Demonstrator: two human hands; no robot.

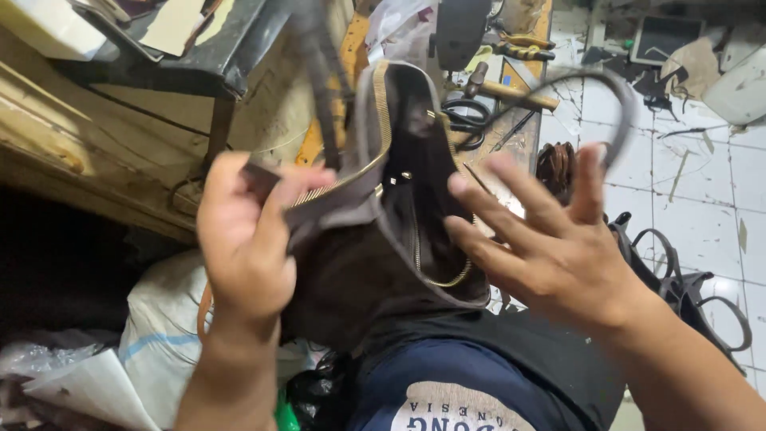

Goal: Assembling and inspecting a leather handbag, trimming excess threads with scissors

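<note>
Dark brown handbag [375,239] with a gold zipper [383,120], at centre. Grey-brown strap [614,104] arched at two o'clock. Yellow-handled pliers [523,48] at one o'clock. White floor tiles [702,207] with dark joints at three o'clock. White sack [159,335] with a pale blue stripe at eight o'clock. Navy shirt [447,375] with a cream print at six o'clock.

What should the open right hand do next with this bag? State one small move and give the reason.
Probably close the right hand on the near edge of the brown bag, beside the gold zipper. Only the left hand grips the bag, pinching its rim, so the opening sags. The right hand's fingers are spread in front of the mouth, holding nothing, and the handle loop hangs loose behind them.
</note>
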